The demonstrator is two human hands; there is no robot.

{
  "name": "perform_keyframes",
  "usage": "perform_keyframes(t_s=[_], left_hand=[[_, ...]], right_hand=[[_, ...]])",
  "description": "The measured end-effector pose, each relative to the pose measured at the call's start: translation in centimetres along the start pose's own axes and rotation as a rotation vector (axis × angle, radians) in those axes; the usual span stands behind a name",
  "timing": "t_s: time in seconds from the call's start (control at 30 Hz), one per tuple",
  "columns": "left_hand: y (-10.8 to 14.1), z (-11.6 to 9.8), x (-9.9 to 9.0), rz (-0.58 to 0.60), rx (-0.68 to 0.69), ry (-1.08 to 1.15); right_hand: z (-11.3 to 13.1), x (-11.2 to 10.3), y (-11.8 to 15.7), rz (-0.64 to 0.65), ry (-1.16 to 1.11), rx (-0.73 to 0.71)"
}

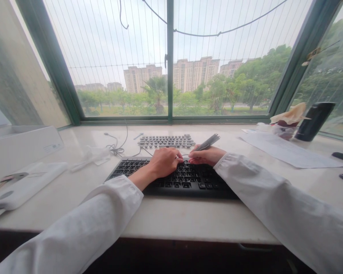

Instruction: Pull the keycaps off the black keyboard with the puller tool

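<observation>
A black keyboard (171, 189) lies in front of me on the pale counter, and many of its key positions show bare sockets without caps. My left hand (165, 161) rests over its middle, with fingers bent and the fingertips pinched together; whatever is between them is hidden. Just to the right, my right hand (207, 155) is closed round a dark, slim brush (208, 142) whose frayed-looking end points up and away. Its fingertips are low over the keyboard's back edge, close to my left fingertips. Behind the keyboard, loose keycaps (165, 141) stand in rows.
A thin cable (117, 149) coils at the back left near crumpled clear plastic (93, 156). Further left are a white box (23, 142) and a white tray-like piece (31, 182). Paper sheets (291, 149) and a black bottle (316, 121) are at the right, beneath the window.
</observation>
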State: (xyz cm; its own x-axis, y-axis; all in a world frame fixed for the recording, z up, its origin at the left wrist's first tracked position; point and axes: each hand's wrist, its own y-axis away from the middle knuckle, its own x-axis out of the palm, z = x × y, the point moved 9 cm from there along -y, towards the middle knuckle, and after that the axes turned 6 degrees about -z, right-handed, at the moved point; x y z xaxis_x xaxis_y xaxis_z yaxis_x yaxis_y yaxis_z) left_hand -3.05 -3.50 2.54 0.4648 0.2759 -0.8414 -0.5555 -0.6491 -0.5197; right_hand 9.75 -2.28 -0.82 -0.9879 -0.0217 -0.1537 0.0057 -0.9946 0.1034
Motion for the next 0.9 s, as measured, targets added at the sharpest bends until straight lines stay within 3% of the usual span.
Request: perform_keyframes(t_s=[0.27,0.57,0.73,0.9], left_hand=[[0.0,0.0,0.1,0.002,0.002,0.005],[0.0,0.1,0.1,0.001,0.000,0.008],[0.0,0.3,-0.1,-0.012,-0.025,0.008],[-0.2,1.3,0.1,-0.028,-0.049,0.055]], right_hand=[[-1.5,-0.1,0.0,-0.059,-0.038,0.187],[-0.7,0.3,0.2,-0.083,0.004,0.106],[0.0,0.4,-0.3,-0.132,0.112,-0.048],[3.5,1.7,1.0,-0.288,0.600,-0.489]])
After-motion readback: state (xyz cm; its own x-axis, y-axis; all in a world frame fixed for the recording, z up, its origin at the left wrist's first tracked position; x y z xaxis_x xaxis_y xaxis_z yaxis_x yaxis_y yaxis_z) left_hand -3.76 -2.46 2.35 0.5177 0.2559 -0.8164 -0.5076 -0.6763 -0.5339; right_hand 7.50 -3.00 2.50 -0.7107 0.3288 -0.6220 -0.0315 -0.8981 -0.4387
